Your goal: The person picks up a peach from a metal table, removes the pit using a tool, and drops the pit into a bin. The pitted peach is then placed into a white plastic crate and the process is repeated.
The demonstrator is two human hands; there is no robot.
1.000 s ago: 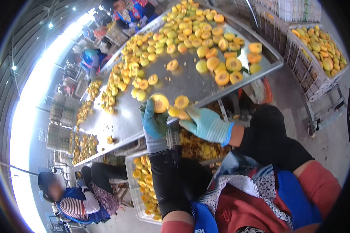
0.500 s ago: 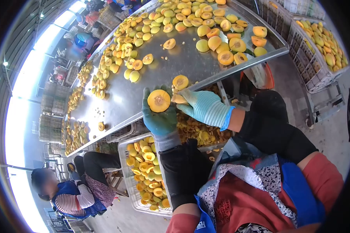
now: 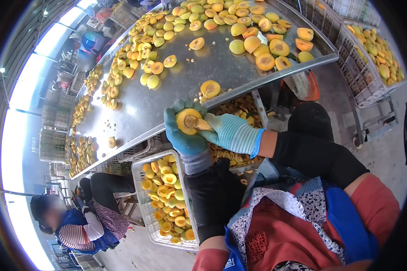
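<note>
My left hand (image 3: 184,135), in a teal glove, cradles a halved yellow peach (image 3: 184,119) with its cut face up. In my right hand (image 3: 233,133), gloved in striped light blue, is a small pitting tool (image 3: 203,125) with a pale handle. Its tip meets the brown stone area in the middle of the fruit; the blade itself is mostly hidden. Just beyond my hands another peach half (image 3: 210,89) lies cut side up near the edge of the metal table (image 3: 167,97), with small stones beside it.
Many peach halves (image 3: 265,62) cover the far table. Below left stands a white crate (image 3: 142,212) of pitted halves. Scraps (image 3: 239,158) lie under the table edge. Full crates (image 3: 355,74) stand at the right. A co-worker (image 3: 83,226) sits at the lower left.
The tool has moved from beside the peach half onto its centre, and my right hand has come left and slightly down. The left hand's fingers have curled more around the fruit.
</note>
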